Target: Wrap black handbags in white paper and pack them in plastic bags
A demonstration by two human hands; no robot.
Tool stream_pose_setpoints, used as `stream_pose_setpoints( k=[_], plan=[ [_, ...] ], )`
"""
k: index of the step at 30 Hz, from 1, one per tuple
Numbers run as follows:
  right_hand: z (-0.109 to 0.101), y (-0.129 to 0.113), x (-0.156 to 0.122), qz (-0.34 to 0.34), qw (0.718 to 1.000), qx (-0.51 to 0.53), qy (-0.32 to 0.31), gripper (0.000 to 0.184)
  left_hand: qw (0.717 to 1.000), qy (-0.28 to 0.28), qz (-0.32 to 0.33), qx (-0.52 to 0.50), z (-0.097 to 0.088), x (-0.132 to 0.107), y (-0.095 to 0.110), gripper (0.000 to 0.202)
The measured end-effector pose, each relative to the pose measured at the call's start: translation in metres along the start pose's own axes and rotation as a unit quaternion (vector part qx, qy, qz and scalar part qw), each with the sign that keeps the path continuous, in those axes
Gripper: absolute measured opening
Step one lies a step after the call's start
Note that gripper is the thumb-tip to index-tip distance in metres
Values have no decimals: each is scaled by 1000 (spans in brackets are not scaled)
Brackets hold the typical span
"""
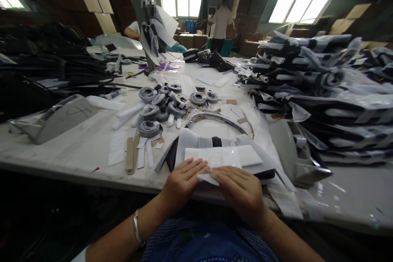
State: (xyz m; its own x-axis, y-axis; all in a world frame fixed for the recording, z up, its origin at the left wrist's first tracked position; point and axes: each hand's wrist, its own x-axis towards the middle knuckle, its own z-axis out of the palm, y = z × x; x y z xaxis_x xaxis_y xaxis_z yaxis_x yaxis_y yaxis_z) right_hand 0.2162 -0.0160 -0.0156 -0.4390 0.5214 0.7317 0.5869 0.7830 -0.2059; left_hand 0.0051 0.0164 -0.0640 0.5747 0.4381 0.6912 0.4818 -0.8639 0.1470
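My left hand (pixel 181 182) and my right hand (pixel 241 190) lie side by side at the near edge of the white table (pixel 76 147). Both press flat, fingers stretched out, on a clear plastic bag (pixel 219 159) that holds a white folded piece. Their fingertips meet on the bag's near edge. The bag rests on a black and white fabric item (pixel 196 144). A silver bracelet (pixel 136 227) circles my left wrist.
Several rolls of grey tape (pixel 159 108) and paper strips (pixel 135 153) lie beyond my hands. Tall stacks of bagged black items (pixel 331 90) fill the right, dark piles (pixel 46 65) the left. A person in a white shirt (pixel 221 24) stands at the back near cardboard boxes.
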Motion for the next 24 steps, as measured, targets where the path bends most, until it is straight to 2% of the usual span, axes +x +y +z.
stream_pose_setpoints(
  k=[5,9,13,20,24],
  plan=[
    [14,8,5,123,992,-23,10,12,999,3,-29,-19,0,0,3,30],
    [21,9,3,208,977,-34,-18,11,998,-7,-45,-41,-3,-1,6,42],
    [21,9,6,235,969,-44,-54,11,995,-23,-65,-77,-4,-3,6,46],
    [24,8,13,246,965,-29,-84,11,993,12,-83,-82,-5,0,3,36],
    [26,7,15,268,958,-49,-93,21,990,27,-126,-51,-2,8,6,38]
  ],
)
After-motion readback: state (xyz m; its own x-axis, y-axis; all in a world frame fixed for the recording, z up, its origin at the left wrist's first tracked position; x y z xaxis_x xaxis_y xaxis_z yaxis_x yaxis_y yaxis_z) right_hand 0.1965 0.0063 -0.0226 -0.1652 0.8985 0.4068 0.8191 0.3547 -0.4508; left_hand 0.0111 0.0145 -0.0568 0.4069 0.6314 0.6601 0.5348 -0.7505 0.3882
